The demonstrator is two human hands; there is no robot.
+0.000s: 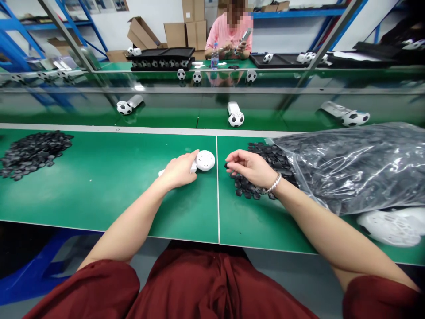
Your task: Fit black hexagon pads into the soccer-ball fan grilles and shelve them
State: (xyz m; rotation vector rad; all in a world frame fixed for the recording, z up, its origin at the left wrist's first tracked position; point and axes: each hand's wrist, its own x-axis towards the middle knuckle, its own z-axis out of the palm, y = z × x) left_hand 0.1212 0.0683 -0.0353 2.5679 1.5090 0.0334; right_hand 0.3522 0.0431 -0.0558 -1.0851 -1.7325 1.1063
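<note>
Left hand [179, 169]: shut around the white round plastic piece [205, 160], which pokes out to the right.
Right hand [249, 166]: fingers pinch a small black patch [226, 165], over a black patch pile [262, 180].

Nothing in your view can be read: the label on the water bottle [214, 56] across the bench is too small and blurred to make out, and the cardboard cartons [195, 35] behind the co-worker show no legible print either, so you have no words, brands or numbers to go by here
</note>
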